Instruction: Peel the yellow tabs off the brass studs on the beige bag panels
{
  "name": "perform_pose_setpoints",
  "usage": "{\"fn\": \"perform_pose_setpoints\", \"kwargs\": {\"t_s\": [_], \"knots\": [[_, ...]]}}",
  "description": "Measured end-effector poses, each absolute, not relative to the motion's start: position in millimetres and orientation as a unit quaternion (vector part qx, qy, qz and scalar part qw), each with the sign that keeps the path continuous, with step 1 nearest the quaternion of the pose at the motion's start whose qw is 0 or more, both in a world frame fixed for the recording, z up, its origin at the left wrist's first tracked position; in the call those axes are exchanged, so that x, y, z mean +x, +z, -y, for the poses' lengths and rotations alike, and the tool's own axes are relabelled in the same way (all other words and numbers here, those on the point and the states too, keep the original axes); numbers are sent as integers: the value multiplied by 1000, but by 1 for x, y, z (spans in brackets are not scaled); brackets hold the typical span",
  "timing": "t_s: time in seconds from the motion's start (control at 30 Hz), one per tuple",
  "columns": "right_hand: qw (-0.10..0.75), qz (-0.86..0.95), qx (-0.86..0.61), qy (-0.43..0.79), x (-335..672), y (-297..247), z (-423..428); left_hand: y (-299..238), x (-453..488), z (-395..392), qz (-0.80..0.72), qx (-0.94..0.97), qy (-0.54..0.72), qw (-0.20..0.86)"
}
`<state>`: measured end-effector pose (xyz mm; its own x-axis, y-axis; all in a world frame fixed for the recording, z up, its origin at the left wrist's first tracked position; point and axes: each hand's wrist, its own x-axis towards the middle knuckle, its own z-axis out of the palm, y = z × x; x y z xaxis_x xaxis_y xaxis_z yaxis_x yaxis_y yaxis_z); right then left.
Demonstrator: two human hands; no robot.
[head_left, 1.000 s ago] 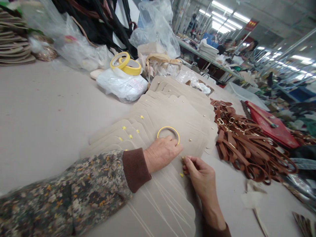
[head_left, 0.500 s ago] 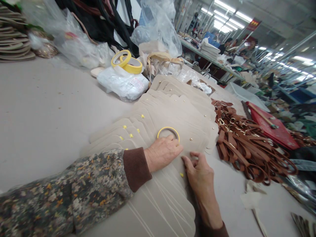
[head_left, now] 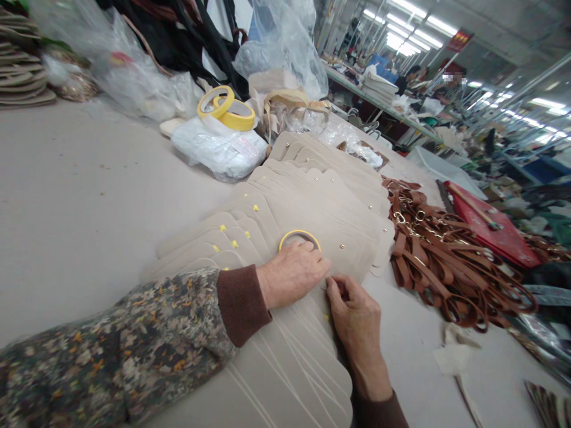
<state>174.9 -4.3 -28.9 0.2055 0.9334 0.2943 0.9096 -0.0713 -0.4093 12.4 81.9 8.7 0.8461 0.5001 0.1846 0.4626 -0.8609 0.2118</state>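
My left hand (head_left: 292,273), in a flowered sleeve with a brown cuff, is closed over the near side of a roll of yellow tape (head_left: 300,233); its fingertips are hidden beneath it. Just to its right, my right hand (head_left: 357,312) has thumb and forefinger pinched together at the edge of a beige panel (head_left: 285,368). What lies in that pinch is too small to make out. Both hands are over a fanned stack of beige scalloped panels (head_left: 312,202), some with small metal studs and others with yellow tape bits (head_left: 234,244).
Brown straps with gold hardware (head_left: 439,261) lie to the right, beside a red board (head_left: 491,226). Two yellow tape rolls (head_left: 241,116) rest on a white plastic packet (head_left: 218,148) at the back. More panels (head_left: 22,65) are stacked far left. A beige scrap (head_left: 455,356) lies front right.
My right hand has shifted slightly left and its thumb and forefinger have come together. The left hand stays over the tape roll, almost in the same place.
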Motion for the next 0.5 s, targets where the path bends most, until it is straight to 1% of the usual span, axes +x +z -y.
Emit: {"fn": "perform_pose_setpoints", "kwargs": {"t_s": [0.1, 0.17, 0.27, 0.4, 0.5], "knots": [[243, 642, -727, 21, 174, -26, 2, 7, 11, -79, -245, 959, 98, 98], [232, 655, -718, 34, 176, -23, 3, 6, 10, -77, -223, 963, 114, 102], [219, 667, -704, 108, 182, -17, 6, 8, 9, -79, -190, 961, 179, 94], [191, 667, -684, 224, 190, -9, 10, 8, 8, -83, -187, 950, 224, 107], [183, 668, -679, 241, 192, -5, 12, 5, 8, -85, -199, 946, 229, 118]]}}
